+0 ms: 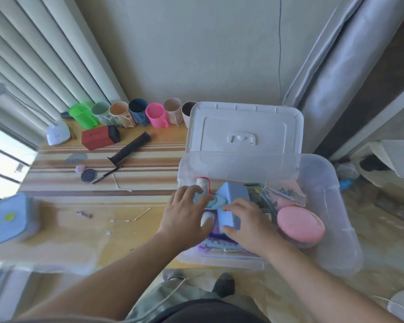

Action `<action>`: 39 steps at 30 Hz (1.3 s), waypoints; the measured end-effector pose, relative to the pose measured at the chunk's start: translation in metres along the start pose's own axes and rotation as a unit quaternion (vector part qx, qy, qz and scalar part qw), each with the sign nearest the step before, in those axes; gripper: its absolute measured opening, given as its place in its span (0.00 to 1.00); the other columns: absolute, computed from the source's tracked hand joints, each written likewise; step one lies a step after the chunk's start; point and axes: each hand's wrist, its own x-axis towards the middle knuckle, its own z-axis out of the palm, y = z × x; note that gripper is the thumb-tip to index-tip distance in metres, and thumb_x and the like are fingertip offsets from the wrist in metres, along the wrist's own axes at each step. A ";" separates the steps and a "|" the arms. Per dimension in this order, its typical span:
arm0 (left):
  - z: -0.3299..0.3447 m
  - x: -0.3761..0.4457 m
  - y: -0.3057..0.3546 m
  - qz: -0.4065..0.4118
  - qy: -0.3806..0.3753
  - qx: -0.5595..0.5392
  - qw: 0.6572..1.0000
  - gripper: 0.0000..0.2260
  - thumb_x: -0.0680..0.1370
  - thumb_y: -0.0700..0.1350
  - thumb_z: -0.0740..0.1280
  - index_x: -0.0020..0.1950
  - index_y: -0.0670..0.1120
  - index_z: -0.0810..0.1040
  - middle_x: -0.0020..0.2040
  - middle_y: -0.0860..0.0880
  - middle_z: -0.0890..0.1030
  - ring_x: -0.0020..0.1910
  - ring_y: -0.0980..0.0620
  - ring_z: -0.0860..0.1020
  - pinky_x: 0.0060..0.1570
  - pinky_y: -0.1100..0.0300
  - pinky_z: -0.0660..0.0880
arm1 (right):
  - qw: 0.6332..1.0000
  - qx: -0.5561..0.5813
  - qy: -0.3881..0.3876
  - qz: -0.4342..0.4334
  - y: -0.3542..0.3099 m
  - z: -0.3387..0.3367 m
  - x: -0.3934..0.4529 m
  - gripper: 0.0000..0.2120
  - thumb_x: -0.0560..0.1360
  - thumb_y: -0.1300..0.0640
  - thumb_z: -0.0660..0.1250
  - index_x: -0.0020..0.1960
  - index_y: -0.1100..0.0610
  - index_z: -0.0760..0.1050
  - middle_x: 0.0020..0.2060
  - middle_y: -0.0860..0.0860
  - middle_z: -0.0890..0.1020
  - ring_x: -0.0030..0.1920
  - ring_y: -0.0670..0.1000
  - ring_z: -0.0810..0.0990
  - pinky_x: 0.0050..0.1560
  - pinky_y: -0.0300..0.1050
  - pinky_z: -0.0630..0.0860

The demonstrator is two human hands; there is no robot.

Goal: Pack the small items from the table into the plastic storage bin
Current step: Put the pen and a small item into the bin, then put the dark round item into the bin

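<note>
The clear plastic storage bin (331, 206) stands at the table's right end, its white lid (243, 127) propped behind it. Both hands are inside the bin. My right hand (250, 223) grips a light blue box (231, 197) from its near side. My left hand (187, 213) lies with spread fingers over a flat blue oval item (210, 202) and a white roll (207, 219). A pink round case (300, 223), small bags and purple items also lie in the bin. On the table remain a red box (98, 137), a black handle (131, 148), a dark disc (88, 175) and cotton swabs (142, 213).
A row of coloured cups (138, 113) lines the wall at the back of the table. A white device (57, 134) sits at the back left, a blue lidded container (12, 217) at the front left. A curtain hangs right of the bin.
</note>
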 end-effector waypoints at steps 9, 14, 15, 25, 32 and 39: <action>-0.010 -0.026 -0.071 -0.117 0.003 -0.029 0.993 0.24 0.78 0.65 0.60 0.72 0.59 0.68 0.69 0.50 0.68 0.68 0.45 0.66 0.67 0.46 0.68 | 0.992 -0.050 0.086 -0.078 -0.053 0.022 0.041 0.24 0.74 0.53 0.76 0.69 0.54 0.78 0.66 0.50 0.75 0.66 0.59 0.71 0.67 0.56 0.72; -0.023 -0.045 -0.143 -0.200 -0.026 -0.045 0.978 0.21 0.79 0.61 0.62 0.71 0.59 0.70 0.70 0.52 0.68 0.71 0.47 0.63 0.69 0.47 0.67 | 0.990 -0.064 0.079 -0.100 -0.113 0.040 0.084 0.22 0.76 0.52 0.72 0.69 0.54 0.79 0.64 0.51 0.77 0.63 0.57 0.72 0.64 0.54 0.73; -0.025 -0.047 -0.161 -0.213 -0.030 -0.045 0.976 0.19 0.78 0.59 0.63 0.69 0.59 0.72 0.70 0.53 0.69 0.71 0.47 0.62 0.70 0.47 0.67 | 0.988 -0.069 0.086 -0.110 -0.125 0.048 0.094 0.22 0.75 0.51 0.71 0.68 0.54 0.80 0.62 0.51 0.78 0.62 0.57 0.73 0.62 0.56 0.75; -0.032 -0.055 -0.366 -0.252 -0.070 -0.010 0.965 0.14 0.76 0.51 0.67 0.62 0.59 0.79 0.65 0.53 0.73 0.68 0.45 0.67 0.67 0.48 0.68 | 0.986 -0.137 -0.032 -0.084 -0.229 0.163 0.209 0.18 0.78 0.52 0.68 0.67 0.51 0.79 0.61 0.48 0.77 0.63 0.56 0.72 0.62 0.56 0.74; -0.024 -0.033 -0.476 -0.175 -0.125 0.082 0.973 0.21 0.75 0.43 0.69 0.66 0.57 0.77 0.67 0.51 0.73 0.67 0.44 0.70 0.65 0.46 0.72 | 0.976 -0.170 -0.133 -0.004 -0.252 0.228 0.282 0.18 0.82 0.49 0.63 0.71 0.48 0.75 0.66 0.46 0.73 0.68 0.54 0.68 0.64 0.52 0.73; -0.008 0.027 -0.536 -0.174 -0.167 0.143 0.960 0.29 0.73 0.46 0.69 0.71 0.59 0.64 0.73 0.45 0.61 0.69 0.41 0.62 0.70 0.47 0.64 | 0.962 -0.232 -0.145 -0.003 -0.273 0.269 0.339 0.16 0.83 0.50 0.61 0.69 0.44 0.76 0.62 0.47 0.75 0.64 0.56 0.69 0.60 0.54 0.72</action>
